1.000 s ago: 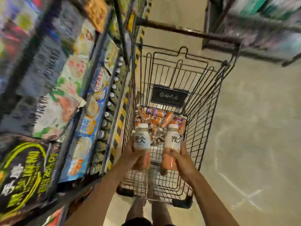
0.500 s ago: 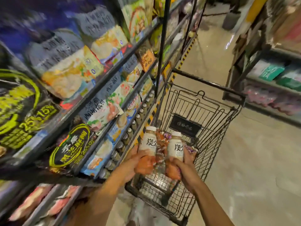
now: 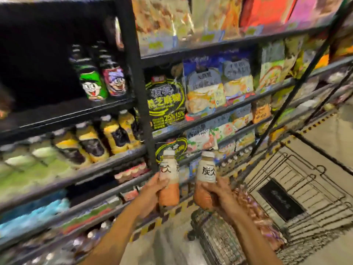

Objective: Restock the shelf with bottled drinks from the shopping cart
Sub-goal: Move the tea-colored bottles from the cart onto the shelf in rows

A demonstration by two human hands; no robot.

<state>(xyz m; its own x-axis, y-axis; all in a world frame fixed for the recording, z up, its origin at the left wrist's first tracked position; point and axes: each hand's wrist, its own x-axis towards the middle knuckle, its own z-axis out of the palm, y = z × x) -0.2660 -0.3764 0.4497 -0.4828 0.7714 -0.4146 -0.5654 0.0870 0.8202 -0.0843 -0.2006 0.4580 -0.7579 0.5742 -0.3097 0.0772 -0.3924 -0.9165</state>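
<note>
Aisle, mid-restock: my left hand (image 3: pixel 151 194) grips one orange drink bottle (image 3: pixel 168 170) and my right hand (image 3: pixel 219 194) grips a second bottle (image 3: pixel 206 172), both upright before the shelf (image 3: pixel 133 73). Blur smears the shelf stock. The shopping cart (image 3: pixel 305 178) is cut off at the right, its remaining bottles (image 3: pixel 254 211) indistinct.

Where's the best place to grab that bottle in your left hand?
Probably grip the bottle round its orange lower half, below the white label, coming from the side. It stands upright, and that part looks wide and straight, so a hand can wrap right round it, as the left hand does. The top is narrower.
</note>
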